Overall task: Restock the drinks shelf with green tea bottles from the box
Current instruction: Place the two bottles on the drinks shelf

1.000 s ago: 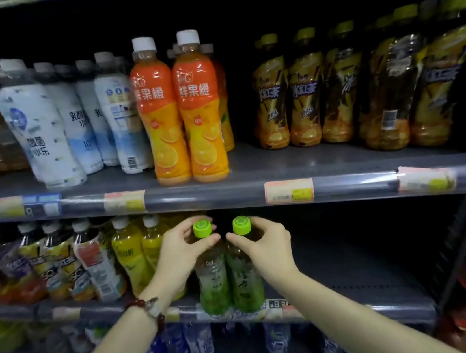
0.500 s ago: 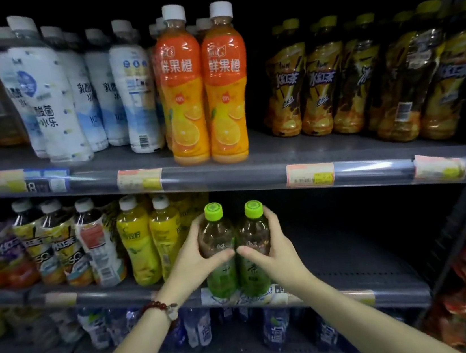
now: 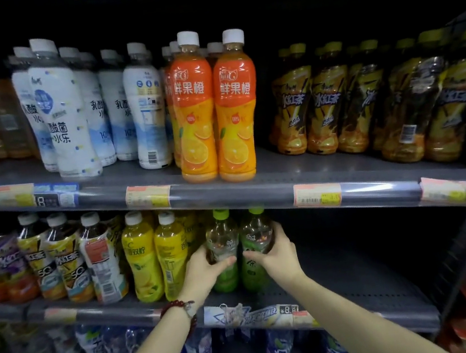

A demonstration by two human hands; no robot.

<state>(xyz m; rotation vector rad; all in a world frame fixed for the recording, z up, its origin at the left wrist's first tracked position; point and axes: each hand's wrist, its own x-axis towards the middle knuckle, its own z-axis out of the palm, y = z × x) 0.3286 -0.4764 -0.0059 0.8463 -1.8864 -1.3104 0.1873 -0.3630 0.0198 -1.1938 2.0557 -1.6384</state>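
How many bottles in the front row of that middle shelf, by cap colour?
White caps: 5, three dark tea bottles and two yellow lemon bottles.
Green caps: 2, left green tea bottle in the left hand, right green tea bottle in the right hand.
Total: 7

1. The two green tea bottles (image 3: 223, 250) held between the left hand (image 3: 206, 271) and the right hand (image 3: 274, 255) have lime-green caps and green lower labels.
2. Just left of the left hand, the lemon drink bottles (image 3: 142, 259) are yellow with white caps.
3. Above the hands, the orange juice bottles (image 3: 194, 107) are orange with white caps and printed orange slices.
4. On the left wrist, a beaded bracelet (image 3: 177, 305) is dark red.
5. Above and right of the right hand, the iced tea bottles (image 3: 290, 103) are yellow and black.
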